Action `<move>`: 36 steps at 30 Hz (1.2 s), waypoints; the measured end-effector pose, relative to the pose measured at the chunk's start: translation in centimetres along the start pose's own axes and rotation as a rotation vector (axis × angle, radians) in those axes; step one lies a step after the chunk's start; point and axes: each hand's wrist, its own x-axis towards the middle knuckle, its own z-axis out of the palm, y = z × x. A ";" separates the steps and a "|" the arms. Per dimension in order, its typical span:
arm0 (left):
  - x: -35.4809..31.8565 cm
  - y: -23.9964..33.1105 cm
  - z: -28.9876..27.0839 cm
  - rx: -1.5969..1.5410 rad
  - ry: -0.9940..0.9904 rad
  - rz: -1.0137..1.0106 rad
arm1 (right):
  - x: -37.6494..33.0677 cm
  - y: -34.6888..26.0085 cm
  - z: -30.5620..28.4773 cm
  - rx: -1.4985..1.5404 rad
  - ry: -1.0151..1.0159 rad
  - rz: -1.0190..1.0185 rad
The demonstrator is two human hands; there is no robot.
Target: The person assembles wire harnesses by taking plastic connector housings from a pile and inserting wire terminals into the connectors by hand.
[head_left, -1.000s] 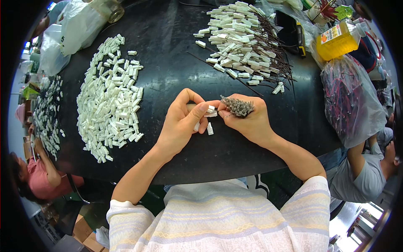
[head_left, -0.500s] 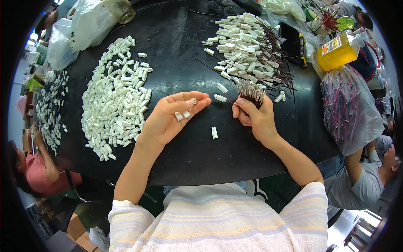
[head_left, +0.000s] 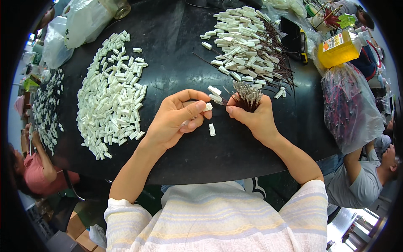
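Observation:
My left hand pinches a small white connector housing between thumb and forefinger, its other fingers curled with a bit of white showing among them. A bundle of thin dark brown wires with metal terminals is gripped in my right hand. Between the hands, two white connectors sit at the ends of wires coming from the right hand's fingertips. One loose housing lies on the black table below the hands.
Loose white housings form a large heap at left. Wired connectors are piled at the far right, beside a yellow-edged black tool. A bottle of yellow liquid and a bag of wires stand right. Other people sit at both sides.
My left hand has closed its fingers and thumb on a housing and moved toward the right hand. The two wired connectors have come up against the right hand's fingertips.

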 end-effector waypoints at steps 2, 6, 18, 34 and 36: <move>0.1 -0.2 -0.3 -0.038 -0.035 -0.006 | -0.1 0.1 0.0 -0.020 -0.016 -0.044; 0.0 -0.3 -0.4 -0.033 -0.040 0.001 | 0.1 0.5 0.1 -0.058 -0.038 -0.059; 0.1 -0.8 0.1 0.125 0.017 0.136 | 0.0 0.1 0.1 -0.062 -0.030 -0.034; -0.2 -1.0 0.7 0.389 0.110 0.239 | 0.1 0.5 -0.1 -0.034 -0.031 -0.034; -0.2 -1.0 1.0 0.373 0.094 0.217 | 0.0 0.6 0.0 0.022 -0.035 -0.039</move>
